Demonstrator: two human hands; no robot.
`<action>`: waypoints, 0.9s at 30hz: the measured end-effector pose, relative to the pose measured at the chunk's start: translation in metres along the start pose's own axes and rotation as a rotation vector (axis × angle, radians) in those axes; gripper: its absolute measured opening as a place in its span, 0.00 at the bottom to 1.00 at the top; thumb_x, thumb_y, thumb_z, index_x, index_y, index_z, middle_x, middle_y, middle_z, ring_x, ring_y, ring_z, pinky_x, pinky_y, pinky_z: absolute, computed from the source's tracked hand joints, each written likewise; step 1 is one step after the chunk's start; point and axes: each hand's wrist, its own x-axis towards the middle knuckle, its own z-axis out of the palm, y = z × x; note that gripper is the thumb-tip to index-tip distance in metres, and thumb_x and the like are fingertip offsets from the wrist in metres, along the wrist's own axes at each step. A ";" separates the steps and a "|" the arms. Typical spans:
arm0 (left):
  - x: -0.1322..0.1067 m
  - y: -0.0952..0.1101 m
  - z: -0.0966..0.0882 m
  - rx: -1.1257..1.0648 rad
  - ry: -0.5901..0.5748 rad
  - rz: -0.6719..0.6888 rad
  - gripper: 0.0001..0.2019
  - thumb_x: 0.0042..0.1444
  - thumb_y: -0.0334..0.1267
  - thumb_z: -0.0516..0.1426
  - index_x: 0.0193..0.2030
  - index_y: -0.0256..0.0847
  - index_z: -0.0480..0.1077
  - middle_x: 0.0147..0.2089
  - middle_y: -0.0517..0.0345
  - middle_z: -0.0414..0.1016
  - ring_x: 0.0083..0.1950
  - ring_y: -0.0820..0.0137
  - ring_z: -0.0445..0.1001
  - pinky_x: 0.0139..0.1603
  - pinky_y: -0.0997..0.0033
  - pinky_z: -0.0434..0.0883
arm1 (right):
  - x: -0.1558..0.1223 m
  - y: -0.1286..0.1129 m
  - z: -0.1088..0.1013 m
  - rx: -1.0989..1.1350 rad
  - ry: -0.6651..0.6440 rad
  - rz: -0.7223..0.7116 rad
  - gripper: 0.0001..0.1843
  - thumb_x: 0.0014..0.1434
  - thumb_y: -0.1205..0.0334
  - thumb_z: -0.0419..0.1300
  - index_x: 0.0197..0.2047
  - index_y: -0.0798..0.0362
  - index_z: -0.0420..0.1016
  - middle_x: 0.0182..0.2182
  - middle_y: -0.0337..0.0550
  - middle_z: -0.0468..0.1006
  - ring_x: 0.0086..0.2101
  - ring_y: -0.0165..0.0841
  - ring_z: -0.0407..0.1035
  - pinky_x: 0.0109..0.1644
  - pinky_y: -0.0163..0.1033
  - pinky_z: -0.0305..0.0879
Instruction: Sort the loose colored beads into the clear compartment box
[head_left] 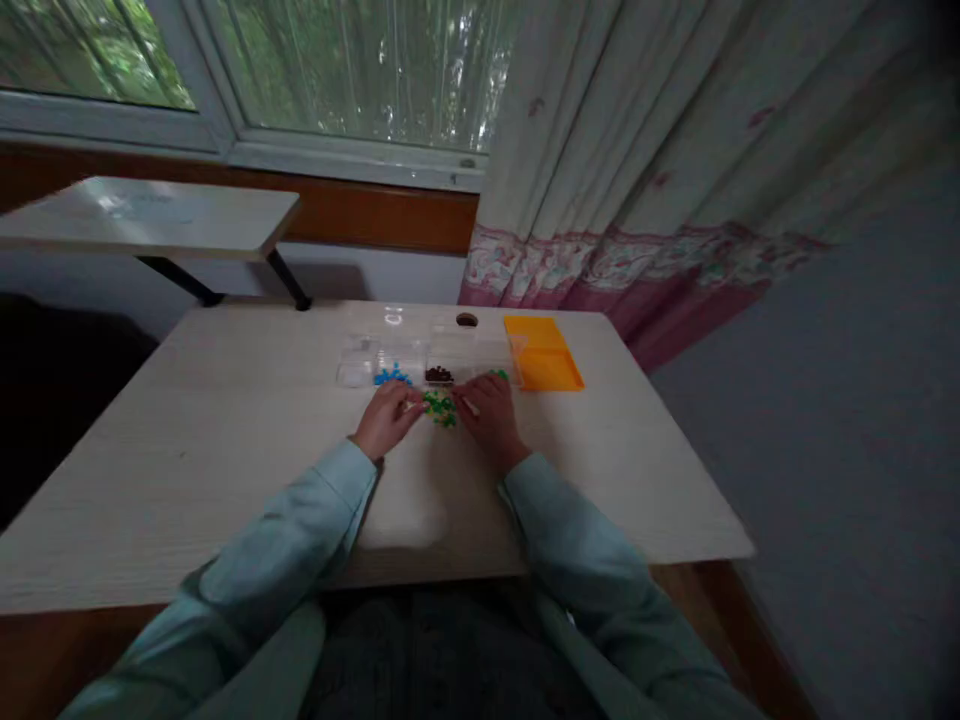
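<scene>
A small heap of green beads (440, 408) lies on the pale wooden table (225, 450). My left hand (388, 417) rests just left of the heap, fingers curled toward it. My right hand (491, 417) sits just right of it, fingers bent down against the table at the beads. Whether either hand pinches a bead is too small to see. Behind the hands stands a clear compartment box (420, 362) holding blue beads (391, 377), dark brown beads (439, 375) and a few green ones (500, 374).
An orange lid or tray (541, 353) lies right of the clear box. A small dark round thing (466, 320) sits at the table's far edge. A second table (150, 215) stands behind left, under the window. A curtain (675, 180) hangs at right.
</scene>
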 end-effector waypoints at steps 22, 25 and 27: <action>-0.001 0.010 0.002 -0.225 -0.034 -0.010 0.21 0.63 0.50 0.50 0.23 0.39 0.65 0.27 0.58 0.63 0.32 0.71 0.63 0.34 0.70 0.62 | -0.005 -0.028 0.017 0.072 -0.028 -0.132 0.13 0.62 0.51 0.59 0.43 0.49 0.78 0.33 0.42 0.79 0.41 0.35 0.67 0.49 0.42 0.58; -0.002 0.008 0.004 -0.224 -0.041 -0.018 0.21 0.63 0.50 0.51 0.24 0.39 0.65 0.27 0.58 0.63 0.31 0.71 0.63 0.34 0.70 0.62 | -0.005 -0.027 0.018 0.092 0.006 -0.138 0.12 0.62 0.52 0.60 0.41 0.49 0.79 0.31 0.41 0.78 0.39 0.34 0.67 0.48 0.41 0.59; -0.002 0.007 0.005 -0.227 -0.053 -0.024 0.21 0.63 0.50 0.51 0.23 0.39 0.65 0.27 0.59 0.63 0.31 0.71 0.63 0.33 0.70 0.62 | -0.005 -0.026 0.019 0.098 0.004 -0.126 0.11 0.61 0.52 0.60 0.39 0.49 0.79 0.30 0.41 0.78 0.38 0.34 0.67 0.47 0.41 0.59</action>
